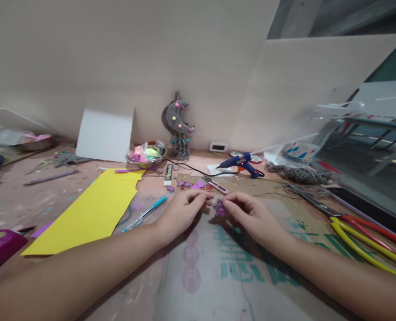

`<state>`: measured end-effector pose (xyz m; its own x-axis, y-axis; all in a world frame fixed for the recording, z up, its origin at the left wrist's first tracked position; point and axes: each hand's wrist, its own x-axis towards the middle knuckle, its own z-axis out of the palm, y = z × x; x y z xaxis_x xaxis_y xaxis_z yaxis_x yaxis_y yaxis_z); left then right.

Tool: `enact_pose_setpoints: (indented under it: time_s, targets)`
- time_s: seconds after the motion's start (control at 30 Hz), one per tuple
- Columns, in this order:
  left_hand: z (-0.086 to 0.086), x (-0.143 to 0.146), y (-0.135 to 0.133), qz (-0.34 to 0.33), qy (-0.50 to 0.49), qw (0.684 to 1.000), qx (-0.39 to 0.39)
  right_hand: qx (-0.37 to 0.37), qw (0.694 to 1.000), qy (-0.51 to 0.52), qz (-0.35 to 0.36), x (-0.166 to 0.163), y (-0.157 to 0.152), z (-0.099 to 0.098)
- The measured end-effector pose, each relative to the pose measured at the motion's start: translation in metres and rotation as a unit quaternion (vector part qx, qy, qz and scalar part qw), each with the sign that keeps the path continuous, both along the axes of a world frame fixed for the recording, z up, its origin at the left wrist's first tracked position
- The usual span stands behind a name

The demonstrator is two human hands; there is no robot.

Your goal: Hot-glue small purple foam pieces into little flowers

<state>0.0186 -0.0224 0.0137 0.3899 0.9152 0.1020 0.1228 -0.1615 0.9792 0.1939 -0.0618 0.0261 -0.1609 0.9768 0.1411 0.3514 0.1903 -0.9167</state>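
The right hand [247,211] grips a small purple flower with a grey edge [220,207] between thumb and fingers, above the near-middle of the tabletop [60,189]. The left hand [189,207] is just left of the flower, fingers bent toward it; whether it pinches a fine strand cannot be told at this distance. Purple cut-outs [201,183] and a pink utility knife [217,185] lie on the far side of both hands. A blue glue gun [242,161] rests farther right. To the left lie a blue pen [146,213] and a yellow sheet [87,214]. To the right are scissors [333,211] with red and yellow handles and, beyond them, grey yarn [298,174]. A crescent-moon ornament [177,117] stands at the far side, by the wall.
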Motion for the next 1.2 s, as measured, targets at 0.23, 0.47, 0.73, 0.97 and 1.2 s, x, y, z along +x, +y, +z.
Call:
enact_pose_setpoints:
  time_s: [0.23,0.47,0.73,0.97,1.2]
  targets:
    - [-0.007,-0.002,0.004,-0.005,0.026,0.998,0.052,0.002,1.000,0.002,0.003,0.001,0.001,0.000]
    - [-0.010,0.000,0.004,0.034,0.032,0.996,0.072,-0.002,1.000,0.021,0.016,0.001,0.001,-0.002]
    - [-0.004,0.000,-0.001,0.006,0.045,0.994,0.097,0.006,1.000,-0.006,0.003,0.003,0.002,-0.004]
    - [-0.006,-0.002,-0.001,0.003,0.042,0.996,0.074,0.028,0.999,-0.040,-0.002,0.002,0.002,-0.002]
    - [-0.001,-0.001,-0.004,-0.007,0.038,0.996,0.086,0.016,1.000,-0.017,0.011,0.002,0.003,-0.003]
